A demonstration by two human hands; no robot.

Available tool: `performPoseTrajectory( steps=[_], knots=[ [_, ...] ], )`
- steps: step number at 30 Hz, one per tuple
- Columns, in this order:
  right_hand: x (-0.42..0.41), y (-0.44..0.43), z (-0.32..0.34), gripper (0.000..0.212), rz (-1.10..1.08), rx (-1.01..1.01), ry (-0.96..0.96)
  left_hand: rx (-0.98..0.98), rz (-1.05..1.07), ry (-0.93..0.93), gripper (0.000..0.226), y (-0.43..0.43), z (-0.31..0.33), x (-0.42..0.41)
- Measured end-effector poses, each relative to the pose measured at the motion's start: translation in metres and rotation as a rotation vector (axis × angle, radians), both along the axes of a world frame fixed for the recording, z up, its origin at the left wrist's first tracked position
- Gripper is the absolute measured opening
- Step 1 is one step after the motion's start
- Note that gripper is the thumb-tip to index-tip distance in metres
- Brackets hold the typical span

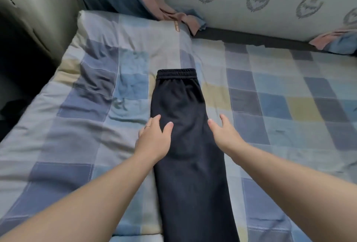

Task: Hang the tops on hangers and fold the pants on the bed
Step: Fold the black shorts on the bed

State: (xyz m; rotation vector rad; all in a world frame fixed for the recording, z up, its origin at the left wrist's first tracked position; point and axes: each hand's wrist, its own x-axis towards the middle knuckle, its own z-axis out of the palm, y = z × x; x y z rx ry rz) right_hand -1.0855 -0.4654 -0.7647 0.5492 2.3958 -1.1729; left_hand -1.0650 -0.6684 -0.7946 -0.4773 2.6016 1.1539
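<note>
a checked quilt covers the bed (270, 106); black pants (185, 125) lie lengthwise on it, folded leg on leg, left hand (154, 137) and right hand (224, 131) flanking them, fingers straight and spread

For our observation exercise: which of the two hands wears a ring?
The left hand, lying on the black pants: a thin ring circles one finger. The right hand shows none.
</note>
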Motion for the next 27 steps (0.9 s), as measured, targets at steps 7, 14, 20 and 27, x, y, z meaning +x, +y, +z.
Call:
performPoseTrajectory(
  steps=[7, 14, 20, 27],
  knots=[
    [0.085, 0.031, -0.039, 0.065, 0.109, 0.002, -0.029, 0.055, -0.087, -0.084, 0.061, 0.023, -0.038, 0.117],
    [0.195, 0.078, -0.06, 0.063, 0.16, 0.077, -0.176, 0.146, 0.021, -0.17, 0.062, 0.065, -0.047, 0.258],
    [0.29, 0.114, -0.083, 0.062, 0.156, 0.045, -0.252, 0.122, 0.117, -0.266, 0.067, 0.097, -0.051, 0.379],
    [0.389, 0.146, -0.119, 0.066, 0.08, -0.039, -0.359, 0.111, 0.282, -0.415, 0.077, 0.118, -0.078, 0.474]
  ],
)
